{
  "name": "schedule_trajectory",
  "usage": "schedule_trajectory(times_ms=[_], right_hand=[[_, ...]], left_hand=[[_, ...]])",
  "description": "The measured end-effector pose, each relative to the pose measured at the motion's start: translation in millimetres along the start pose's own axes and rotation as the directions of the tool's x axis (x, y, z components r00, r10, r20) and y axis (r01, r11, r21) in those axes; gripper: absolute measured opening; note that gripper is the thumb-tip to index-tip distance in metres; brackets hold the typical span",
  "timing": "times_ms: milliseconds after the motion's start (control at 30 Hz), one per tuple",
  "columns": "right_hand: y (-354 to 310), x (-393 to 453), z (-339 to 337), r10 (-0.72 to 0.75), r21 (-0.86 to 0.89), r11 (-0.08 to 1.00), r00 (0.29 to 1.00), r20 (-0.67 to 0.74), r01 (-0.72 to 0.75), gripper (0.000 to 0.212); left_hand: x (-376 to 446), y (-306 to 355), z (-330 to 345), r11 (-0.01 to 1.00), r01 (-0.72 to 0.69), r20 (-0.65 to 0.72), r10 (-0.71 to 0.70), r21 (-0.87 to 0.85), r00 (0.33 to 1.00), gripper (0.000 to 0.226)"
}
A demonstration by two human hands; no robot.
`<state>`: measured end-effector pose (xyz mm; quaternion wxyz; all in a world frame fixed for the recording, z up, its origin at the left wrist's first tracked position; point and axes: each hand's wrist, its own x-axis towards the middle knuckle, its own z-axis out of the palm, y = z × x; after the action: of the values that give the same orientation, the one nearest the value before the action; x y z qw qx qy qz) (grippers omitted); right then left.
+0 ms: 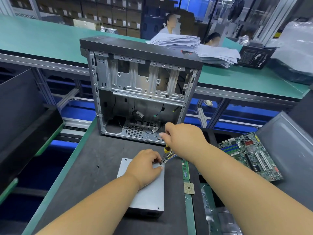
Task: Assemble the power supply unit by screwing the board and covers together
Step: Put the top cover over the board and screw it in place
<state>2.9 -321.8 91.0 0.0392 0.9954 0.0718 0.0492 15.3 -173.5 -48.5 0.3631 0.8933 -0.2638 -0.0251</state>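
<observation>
The grey metal power supply unit (pixel 149 195) lies flat on the dark mat in front of me, its cover up. My left hand (pixel 145 166) rests on its top and pinches at the far right corner, where the screwdriver tip meets the cover. My right hand (pixel 181 138) grips the handle of a yellow-and-black screwdriver (pixel 166 150), held nearly upright over that corner. A bundle of coloured wires (pixel 171 154) comes out of the unit just behind the tip. Whatever sits under the tip is hidden by my fingers.
An open computer case (pixel 140 92) stands upright just beyond the unit. A green motherboard (pixel 252 155) lies to the right on a grey panel. A memory stick (pixel 185 170) and a processor chip (pixel 189 188) lie beside the unit. A small black screw (pixel 97 166) lies to the left.
</observation>
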Motion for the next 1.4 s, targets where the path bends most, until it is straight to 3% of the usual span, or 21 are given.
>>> schedule_trajectory(times_ms=[100,167,367,500,600,733,867,967,1100,1233,1300,1400], right_hand=[[-1.4,-0.4,-0.5,-0.034,0.201,0.979,0.998,0.049,0.023,0.009],[-0.8,-0.5,-5.5,-0.088,0.309,0.949,0.993,0.076,0.060,0.011],[-0.4,-2.2,-2.3,0.014,0.044,0.999,0.999,0.035,-0.016,0.025],[-0.4,-3.9,-6.9,-0.040,0.259,0.966,0.996,0.085,0.016,0.011],[-0.2,-3.5,-10.8,-0.090,0.192,0.978,0.994,0.058,0.077,0.020],[-0.7,-4.2,-5.1,-0.015,0.018,1.000,0.996,0.083,0.014,0.029],[-2.2,-7.7,-8.1,-0.071,0.182,0.982,0.992,0.102,0.051,0.016],[-0.8,-6.0,-14.5,-0.136,0.228,0.968,0.980,0.143,0.101,0.018],[1.1,-0.9,-9.0,-0.013,0.052,0.999,0.994,0.108,0.007,0.029],[-1.7,0.6,0.6,0.137,-0.098,0.987,0.989,0.055,-0.131,0.054],[-1.0,-1.0,0.0,0.126,0.002,0.992,0.990,0.066,-0.127,0.046],[2.2,-3.6,-8.8,-0.027,0.270,0.963,0.989,0.143,-0.012,0.011]], left_hand=[[-0.5,-0.8,0.5,1.000,-0.001,0.004,0.001,-0.005,1.000,0.010],[-0.5,-1.0,0.5,1.000,0.004,0.005,-0.004,-0.013,1.000,0.010],[0.0,-0.9,0.8,1.000,-0.002,0.001,0.002,-0.005,1.000,0.012],[0.3,-1.6,1.2,1.000,-0.009,-0.002,0.009,-0.005,1.000,0.010],[0.2,-1.3,1.2,1.000,-0.003,-0.005,0.003,0.001,1.000,0.010],[-0.2,-1.0,0.9,1.000,0.000,-0.002,0.000,0.003,1.000,0.010],[0.3,-0.4,0.5,1.000,0.000,0.002,0.000,0.005,1.000,0.010],[0.3,0.2,0.4,1.000,0.006,0.002,-0.006,0.006,1.000,0.009],[-0.2,0.5,0.3,1.000,-0.002,-0.003,0.002,0.007,1.000,0.009],[-0.2,0.9,-0.6,1.000,-0.010,0.001,0.010,0.008,1.000,0.008],[-0.3,1.1,-0.7,1.000,-0.011,-0.002,0.011,0.005,1.000,0.008],[-0.4,1.2,-0.6,1.000,-0.010,-0.001,0.010,0.001,1.000,0.009]])
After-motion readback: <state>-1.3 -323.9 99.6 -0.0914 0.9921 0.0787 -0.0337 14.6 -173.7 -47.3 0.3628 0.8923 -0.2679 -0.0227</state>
